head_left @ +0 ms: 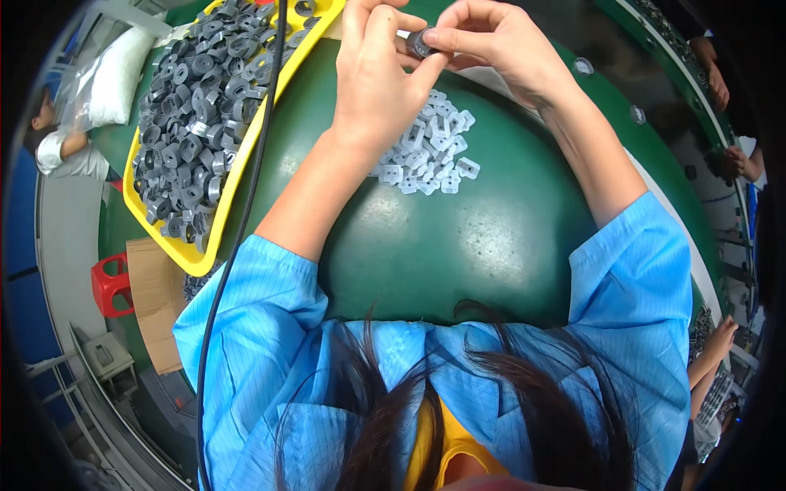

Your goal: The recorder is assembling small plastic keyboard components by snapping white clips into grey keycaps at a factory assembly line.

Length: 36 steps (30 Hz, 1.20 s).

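Above the far side of the green table, my two hands meet around one small dark grey round plastic part [422,42]. My left hand [381,78] pinches it from the left, thumb and fingers pressed against it. From the right, my right hand [499,45] has its thumb and fingertips closed on the same part. Whether a second small piece sits between the fingertips is hidden. Just below my hands lies a pile of small translucent white plastic pieces [430,151]. To the left, a yellow tray [196,260] is heaped with grey ring-shaped parts [196,114].
A black cable [255,155] runs down across the tray's side. Single clear pieces [583,65] lie on the right. A white bag [121,78], a cardboard box [155,303] and a red stool [112,285] are at left. Other people's hands [718,86] show at the right edge.
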Available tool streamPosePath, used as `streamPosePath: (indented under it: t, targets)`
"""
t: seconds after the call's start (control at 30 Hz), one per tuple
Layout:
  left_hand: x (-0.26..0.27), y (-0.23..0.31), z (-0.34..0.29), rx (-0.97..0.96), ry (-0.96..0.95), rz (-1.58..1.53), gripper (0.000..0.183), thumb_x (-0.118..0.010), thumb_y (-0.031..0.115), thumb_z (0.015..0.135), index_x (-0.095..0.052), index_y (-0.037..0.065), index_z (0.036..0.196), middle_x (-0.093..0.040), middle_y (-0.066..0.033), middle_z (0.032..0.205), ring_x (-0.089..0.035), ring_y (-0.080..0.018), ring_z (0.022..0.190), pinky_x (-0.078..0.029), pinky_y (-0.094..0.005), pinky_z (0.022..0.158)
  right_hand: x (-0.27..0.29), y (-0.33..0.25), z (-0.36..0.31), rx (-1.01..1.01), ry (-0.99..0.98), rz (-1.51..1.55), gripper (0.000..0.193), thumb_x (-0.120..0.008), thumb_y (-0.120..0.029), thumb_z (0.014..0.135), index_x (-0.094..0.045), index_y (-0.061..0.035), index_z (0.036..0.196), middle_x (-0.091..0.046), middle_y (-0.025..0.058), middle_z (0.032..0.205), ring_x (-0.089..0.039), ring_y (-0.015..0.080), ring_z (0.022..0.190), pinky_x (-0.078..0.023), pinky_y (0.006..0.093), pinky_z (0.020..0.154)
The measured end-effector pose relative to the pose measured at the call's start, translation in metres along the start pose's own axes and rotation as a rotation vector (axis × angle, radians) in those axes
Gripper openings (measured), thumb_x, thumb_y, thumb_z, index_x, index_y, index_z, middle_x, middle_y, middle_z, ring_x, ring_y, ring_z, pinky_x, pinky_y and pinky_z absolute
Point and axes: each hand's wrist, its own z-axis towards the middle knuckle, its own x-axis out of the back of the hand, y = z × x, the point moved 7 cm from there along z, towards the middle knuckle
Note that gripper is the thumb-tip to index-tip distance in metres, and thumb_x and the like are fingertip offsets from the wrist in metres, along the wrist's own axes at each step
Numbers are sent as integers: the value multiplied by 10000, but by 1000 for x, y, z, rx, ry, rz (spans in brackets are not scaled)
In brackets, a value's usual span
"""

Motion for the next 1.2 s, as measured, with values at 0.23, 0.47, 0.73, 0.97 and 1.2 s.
streamPosePath:
  t: [0.23,0.47,0.73,0.97,1.2]
  targets:
    - [-11,-2,3,39,-250,-34,341,-735,-88,749,-582,-30,1049,-445,-123,1222,-677,-169,900,-591,-248,712,13,8,1,-141,-218,-15,162,-711,-76,841,-666,39,946,-692,88,854,-650,113,731,-524,225,660]
    - [-3,5,7,-115,-215,129,343,-771,-57,723,-643,-18,1039,-495,-118,1227,-693,-165,843,-601,-261,748,-5,-43,-18,277,-37,-632,134,-699,-64,750,-654,33,831,-670,67,730,-647,137,685,-507,268,620]
    - [-11,23,-2,-72,-171,-365,401,-714,-120,762,-541,-24,1110,-402,-123,1257,-664,-183,944,-569,-220,709,-15,-16,-13,-46,-428,446,160,-642,15,814,-626,-6,971,-667,70,972,-658,139,871,-522,242,803]
    - [16,-7,29,-117,-321,631,339,-682,101,807,-626,64,1140,-603,-163,1124,-615,-324,1000,-486,-405,896,66,31,30,-33,75,51,148,-693,-71,803,-627,-39,932,-647,36,767,-565,94,631,-448,218,567]
    - [84,-96,67,423,-626,950,556,-506,513,927,-603,73,1251,-592,-234,1238,-574,-352,1147,-433,-398,990,118,-1,25,188,530,-189,247,-689,-65,797,-620,19,1020,-648,57,859,-597,121,759,-479,239,676]
